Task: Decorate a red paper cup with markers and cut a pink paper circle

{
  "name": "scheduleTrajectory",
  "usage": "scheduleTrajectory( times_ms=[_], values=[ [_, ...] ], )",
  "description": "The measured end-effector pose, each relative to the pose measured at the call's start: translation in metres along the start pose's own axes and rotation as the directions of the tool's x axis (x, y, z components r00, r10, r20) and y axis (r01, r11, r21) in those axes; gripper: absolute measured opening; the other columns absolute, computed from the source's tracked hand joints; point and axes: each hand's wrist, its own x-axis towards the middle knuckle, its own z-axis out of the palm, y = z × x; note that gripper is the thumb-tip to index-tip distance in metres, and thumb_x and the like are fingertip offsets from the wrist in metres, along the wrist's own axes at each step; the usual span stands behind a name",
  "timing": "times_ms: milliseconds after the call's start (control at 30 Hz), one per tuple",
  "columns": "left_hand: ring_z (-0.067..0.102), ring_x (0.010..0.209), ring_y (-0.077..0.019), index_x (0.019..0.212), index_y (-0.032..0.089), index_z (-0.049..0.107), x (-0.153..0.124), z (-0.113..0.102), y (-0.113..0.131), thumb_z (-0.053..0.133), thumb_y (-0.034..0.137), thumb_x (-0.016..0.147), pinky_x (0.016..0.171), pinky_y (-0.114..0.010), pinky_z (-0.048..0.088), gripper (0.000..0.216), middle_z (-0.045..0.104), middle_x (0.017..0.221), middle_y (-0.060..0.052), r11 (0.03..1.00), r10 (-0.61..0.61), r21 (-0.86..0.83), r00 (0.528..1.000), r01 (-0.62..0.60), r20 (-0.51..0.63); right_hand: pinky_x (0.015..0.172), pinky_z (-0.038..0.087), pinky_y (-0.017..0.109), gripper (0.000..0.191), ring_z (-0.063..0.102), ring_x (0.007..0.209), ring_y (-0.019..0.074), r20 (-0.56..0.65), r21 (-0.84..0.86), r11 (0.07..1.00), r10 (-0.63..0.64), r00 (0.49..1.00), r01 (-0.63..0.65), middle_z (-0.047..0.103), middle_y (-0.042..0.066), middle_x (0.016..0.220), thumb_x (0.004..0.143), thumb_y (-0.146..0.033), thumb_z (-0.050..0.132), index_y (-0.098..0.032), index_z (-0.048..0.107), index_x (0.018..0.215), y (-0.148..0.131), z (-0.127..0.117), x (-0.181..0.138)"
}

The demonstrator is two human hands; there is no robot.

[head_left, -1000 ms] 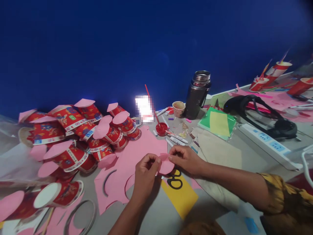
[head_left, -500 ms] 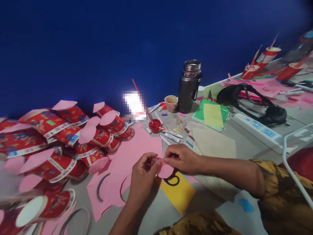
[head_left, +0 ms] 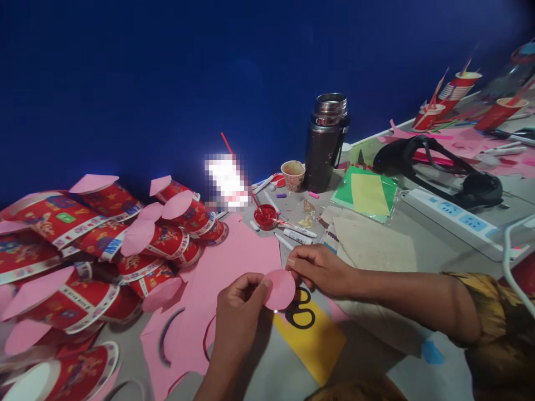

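A flat pink paper circle (head_left: 280, 290) is held up above the table between my hands. Thumb and fingers of my left hand (head_left: 240, 301) pinch its left edge. My right hand (head_left: 320, 270) is closed, with thumb and curled fingers at the circle's upper right edge; the exact contact is partly hidden. Just below and right of the circle, black scissor handles (head_left: 301, 317) lie on a yellow sheet (head_left: 320, 345). Under and beyond my left hand spreads a large pink paper sheet (head_left: 234, 250) with round cut-outs.
Red paper cups (head_left: 94, 301) with pink paper discs on their ends pile up at left. Behind my hands are a red paint pot (head_left: 266, 217), markers (head_left: 297, 236), a paper cup (head_left: 293, 176) and a dark flask (head_left: 326, 147). A power strip (head_left: 453, 223) lies at right.
The paper circle has turned flatter toward me and shows more of its face. My right fingers have shifted toward its edge. The view has moved slightly, uncovering more of the scissor handles.
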Motion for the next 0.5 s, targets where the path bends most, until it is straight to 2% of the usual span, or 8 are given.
scheduleTrajectory(
  times_ms=[267, 367, 500],
  values=[
    [0.057, 0.059, -0.0167, 0.071, 0.016, 0.076, 0.003, 0.000, 0.003, 0.087, 0.046, 0.067, 0.054, -0.026, 0.044, 0.032, 0.067, 0.065, -0.004, 1.000, 0.003, 0.019, 1.000, -0.003, -0.001, 0.053, 0.037, 0.022, 0.044, 0.048, 0.052, 0.0103, 0.004, -0.045, 0.998, -0.054, 0.999, 0.054, 0.052, -0.005, 0.055, 0.101, -0.051, 0.053, -0.019, 0.060, 0.072, -0.005, -0.002, 0.000],
    [0.055, 0.058, -0.0155, 0.070, 0.017, 0.075, 0.002, 0.000, 0.009, 0.085, 0.044, 0.070, 0.053, -0.025, 0.043, 0.028, 0.066, 0.064, -0.002, 0.997, 0.040, 0.059, 0.999, -0.041, 0.013, 0.052, 0.036, 0.022, 0.040, 0.047, 0.054, 0.0105, 0.011, -0.026, 0.998, -0.051, 0.999, 0.051, 0.052, -0.005, 0.056, 0.099, -0.050, 0.057, -0.019, 0.061, 0.075, -0.003, -0.002, 0.000],
    [0.052, 0.056, -0.0142, 0.067, 0.018, 0.074, 0.004, 0.003, 0.015, 0.083, 0.043, 0.073, 0.053, -0.024, 0.041, 0.027, 0.063, 0.059, -0.001, 0.982, 0.117, 0.145, 0.992, -0.121, 0.038, 0.053, 0.037, 0.021, 0.024, 0.049, 0.057, 0.0104, -0.013, -0.070, 0.995, -0.072, 0.997, 0.071, 0.057, -0.004, 0.062, 0.090, -0.039, 0.068, -0.018, 0.067, 0.079, 0.000, 0.000, 0.001]
  ],
)
